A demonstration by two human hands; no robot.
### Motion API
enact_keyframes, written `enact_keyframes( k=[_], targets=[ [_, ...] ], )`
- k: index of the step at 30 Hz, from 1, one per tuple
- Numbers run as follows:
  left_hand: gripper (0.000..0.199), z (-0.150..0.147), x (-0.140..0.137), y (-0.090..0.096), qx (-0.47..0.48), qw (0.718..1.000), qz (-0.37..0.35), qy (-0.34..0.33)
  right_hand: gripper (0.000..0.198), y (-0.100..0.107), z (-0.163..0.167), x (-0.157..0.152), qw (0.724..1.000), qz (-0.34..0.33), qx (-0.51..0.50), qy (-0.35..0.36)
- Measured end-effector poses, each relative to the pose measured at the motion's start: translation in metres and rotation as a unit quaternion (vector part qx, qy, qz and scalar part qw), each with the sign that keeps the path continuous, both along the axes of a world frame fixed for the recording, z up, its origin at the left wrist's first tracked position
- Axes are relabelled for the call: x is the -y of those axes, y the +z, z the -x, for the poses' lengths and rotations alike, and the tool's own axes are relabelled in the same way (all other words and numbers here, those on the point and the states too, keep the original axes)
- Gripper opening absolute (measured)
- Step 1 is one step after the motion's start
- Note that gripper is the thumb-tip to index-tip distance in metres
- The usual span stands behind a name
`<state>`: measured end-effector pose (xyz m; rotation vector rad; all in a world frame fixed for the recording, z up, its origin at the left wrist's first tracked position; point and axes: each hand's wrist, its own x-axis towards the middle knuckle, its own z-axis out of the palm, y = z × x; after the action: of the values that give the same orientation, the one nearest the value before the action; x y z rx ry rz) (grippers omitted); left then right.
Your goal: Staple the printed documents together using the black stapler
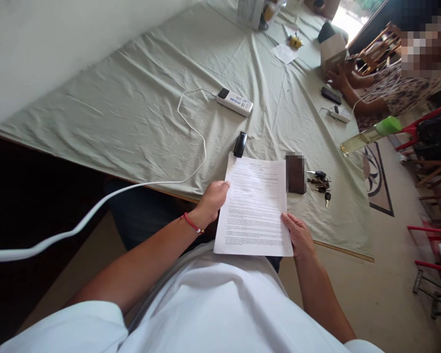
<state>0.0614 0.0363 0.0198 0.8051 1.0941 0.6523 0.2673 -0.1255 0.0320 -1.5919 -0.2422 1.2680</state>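
Note:
A printed sheet of paper (255, 206), perhaps several together, is held between my hands at the table's near edge, its text facing up at me. My left hand (215, 198) is closed on its left edge, thumb on top. Lower down the right edge, my right hand (297, 233) pinches the paper with the thumb over it and the fingers mostly hidden underneath. A small glossy black object (240, 144) meets the paper's top left corner; its kind is unclear. Just right of the paper lies a dark brown flat item (296, 176), beside a bunch of keys (320, 184).
A white box-shaped device (235, 101) with a white cable (191, 128) lies on the green tablecloth (139, 98). At the right edge stand a green-capped bottle (367, 136), a phone (331, 95) and another white device (340, 113). Another person's hands (340, 78) hold a box (332, 53).

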Motion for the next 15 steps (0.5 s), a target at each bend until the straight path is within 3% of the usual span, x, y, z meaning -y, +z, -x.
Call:
enact_keyframes(
  k=[4,6,10,13,15],
  targets=[
    [0.029,0.004,0.004,-0.004,-0.149,0.974,-0.162,-0.047,0.046,-0.005,0.000,0.003,1.000,0.001,0.005,-0.003],
    [0.030,0.005,0.005,-0.005,-0.169,0.966,-0.189,-0.056,0.046,-0.009,-0.002,0.006,1.000,0.003,0.010,0.009],
    [0.028,0.006,0.002,-0.003,-0.112,0.986,-0.111,-0.051,0.050,-0.009,-0.015,0.007,0.987,0.016,0.137,0.078],
    [0.025,0.007,-0.001,0.000,-0.069,0.996,-0.049,-0.043,0.052,0.007,-0.030,-0.003,0.939,0.022,0.341,0.041],
    [0.024,0.009,-0.002,0.001,-0.058,0.997,-0.036,-0.036,0.048,0.022,-0.037,-0.020,0.908,-0.014,0.417,0.027]
  ],
)
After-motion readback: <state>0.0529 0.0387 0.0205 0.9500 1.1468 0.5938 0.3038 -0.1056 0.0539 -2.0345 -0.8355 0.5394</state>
